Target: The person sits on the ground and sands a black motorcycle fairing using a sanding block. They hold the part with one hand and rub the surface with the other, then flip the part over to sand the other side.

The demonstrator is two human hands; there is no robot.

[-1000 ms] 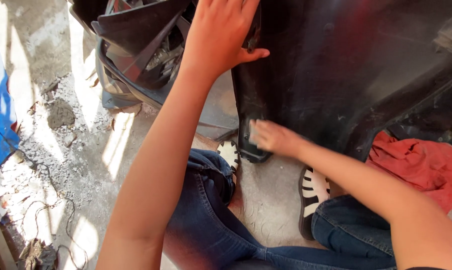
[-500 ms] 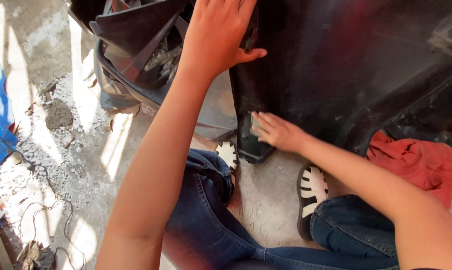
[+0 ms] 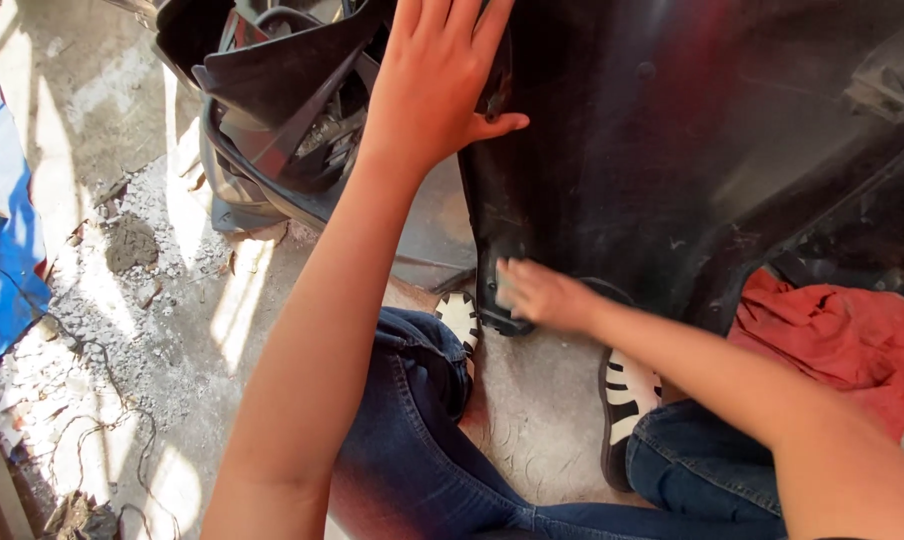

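Observation:
A large black plastic body panel (image 3: 672,150) stands upright on the concrete in front of me. My left hand (image 3: 437,85) lies flat on its upper left edge, fingers straight and thumb spread out; the fingertips are cut off by the top of the frame. My right hand (image 3: 537,295) presses on the panel's lower left corner, near the floor. Its fingers are closed over a small pale pad (image 3: 500,287), only a sliver of which shows. My knees in blue jeans (image 3: 412,430) and my striped sandals (image 3: 627,395) sit just below the panel.
More black plastic vehicle parts (image 3: 282,110) are stacked at the upper left, behind the panel. A red cloth (image 3: 842,335) lies on the floor at the right. A blue sheet (image 3: 7,260) covers the left edge. The concrete floor (image 3: 142,330) is rough, with rubble and wire scraps.
My right hand has slid a little down and left along the panel's lower corner with the pad. My left hand stays in place on the upper edge.

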